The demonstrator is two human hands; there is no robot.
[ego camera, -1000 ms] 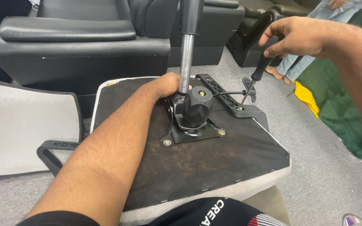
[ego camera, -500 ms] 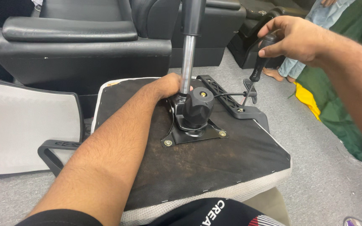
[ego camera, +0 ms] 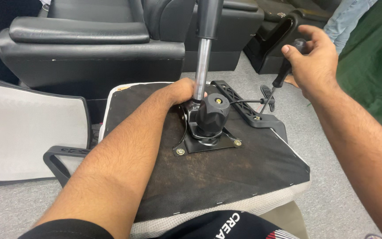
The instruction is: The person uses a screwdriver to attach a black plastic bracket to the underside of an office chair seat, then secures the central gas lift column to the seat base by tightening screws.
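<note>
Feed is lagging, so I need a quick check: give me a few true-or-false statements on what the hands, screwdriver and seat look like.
1. The left hand grips the base of the metal column. True.
2. The right hand holds a hammer. False: it holds a screwdriver.
3. The screwdriver tip sits at the black armrest bracket. True.
4. The seat lies cushion side up. False: its dark underside faces up.

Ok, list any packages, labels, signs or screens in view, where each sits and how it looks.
No packages, signs or screens.
Only lettering: white print with a red patch on the dark garment at the bottom edge, below the upturned seat.
</note>
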